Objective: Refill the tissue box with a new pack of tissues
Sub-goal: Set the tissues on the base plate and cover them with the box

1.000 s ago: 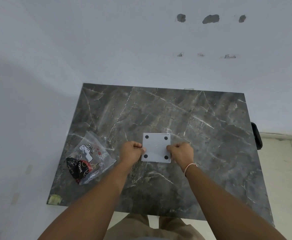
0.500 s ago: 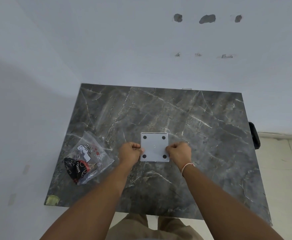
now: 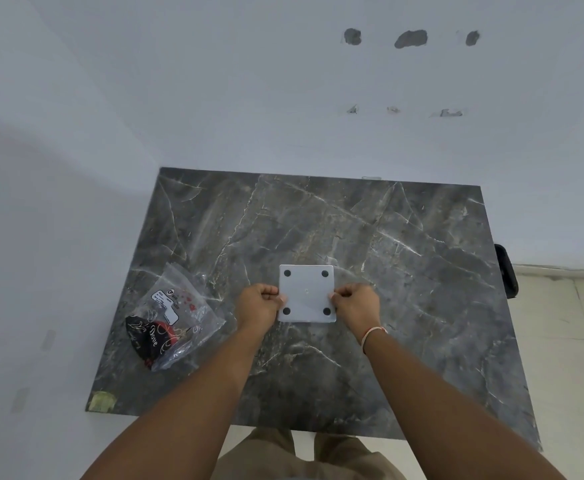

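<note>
Hands hold the tissue box (image 3: 307, 293) from both sides. The left hand (image 3: 258, 304) pinches its left edge and the right hand (image 3: 357, 304) pinches its right edge, fingers curled tight. The box sits in the middle of the dark worktop (image 3: 405, 258), close to the person, with its bottom facing up. You can see four black feet, one at each corner. It looks square from here, so no side is longer. Both hands are just as near to it.

The new pack of tissues (image 3: 171, 315) lies off to the left, in a clear bag, well apart from the box. The left hand is nearer to it. I think the bottom has to come off first, then the left hand can reach for the pack.
</note>
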